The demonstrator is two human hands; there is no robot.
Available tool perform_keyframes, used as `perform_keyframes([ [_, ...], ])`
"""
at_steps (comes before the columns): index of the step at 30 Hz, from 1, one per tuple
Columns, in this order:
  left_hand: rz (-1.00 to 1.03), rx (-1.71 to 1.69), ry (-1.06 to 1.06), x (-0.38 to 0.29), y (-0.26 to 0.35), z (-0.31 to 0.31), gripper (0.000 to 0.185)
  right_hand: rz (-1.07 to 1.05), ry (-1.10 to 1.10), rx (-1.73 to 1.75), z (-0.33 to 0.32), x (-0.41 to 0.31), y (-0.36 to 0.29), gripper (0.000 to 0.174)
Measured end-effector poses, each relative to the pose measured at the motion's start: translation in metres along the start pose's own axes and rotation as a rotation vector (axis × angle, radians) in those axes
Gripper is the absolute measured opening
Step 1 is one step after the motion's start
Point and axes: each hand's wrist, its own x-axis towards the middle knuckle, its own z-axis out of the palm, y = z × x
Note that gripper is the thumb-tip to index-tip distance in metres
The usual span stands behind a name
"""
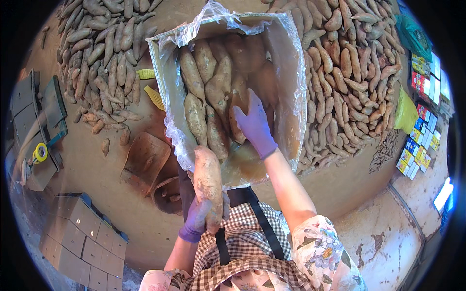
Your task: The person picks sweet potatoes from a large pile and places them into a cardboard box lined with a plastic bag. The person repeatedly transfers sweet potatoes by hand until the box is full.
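Note:
In front of me is a cardboard box [227, 183] lined with clear plastic film [173, 136], with sweet potatoes [220, 87] lying side by side in it. My left hand [198, 218], in a purple glove, grips a large sweet potato [208, 182] upright just outside the box's near left corner. My right hand [256, 125], gloved alike, reaches inside the box. Its thumb and fingers are around the upper part of another sweet potato [236, 127]; some fingertips are hidden. Darker sweet potatoes [264, 80] lie in shadow at the box's right side.
Sweet potatoes are heaped on the floor at left [109, 51] and right [349, 72]. A dirty plastic crate [145, 160] and a round bucket [167, 196] stand left of the box. Stacked cartons [83, 240] are at lower left, with a tape dispenser [40, 152] above.

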Motion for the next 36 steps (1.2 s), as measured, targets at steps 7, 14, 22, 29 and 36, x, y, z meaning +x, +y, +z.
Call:
perform_keyframes([
  [7, -0.046, 0.019, -0.101, 0.002, -0.002, -0.005, 0.096, -0.114, 0.036, -0.404, 0.011, 0.025, 0.004, 0.08],
  [14, -0.039, -0.04, -0.069, -0.003, 0.004, -0.008, 0.093, 0.111, 0.013, -0.421, -0.006, 0.029, 0.011, 0.084],
  [22, -0.073, -0.083, -0.141, -0.002, -0.005, -0.023, 0.093, 0.146, 0.076, -0.547, -0.009, 0.042, 0.02, 0.086],
  [29, -0.079, -0.211, -0.175, -0.003, -0.001, -0.019, 0.076, 0.248, -0.013, -0.75, 0.012, 0.082, 0.06, 0.057],
  [36, -0.088, -0.322, -0.192, -0.003, -0.025, -0.051, 0.072, -0.102, 0.224, -0.978, 0.019, 0.092, 0.079, 0.084],
])
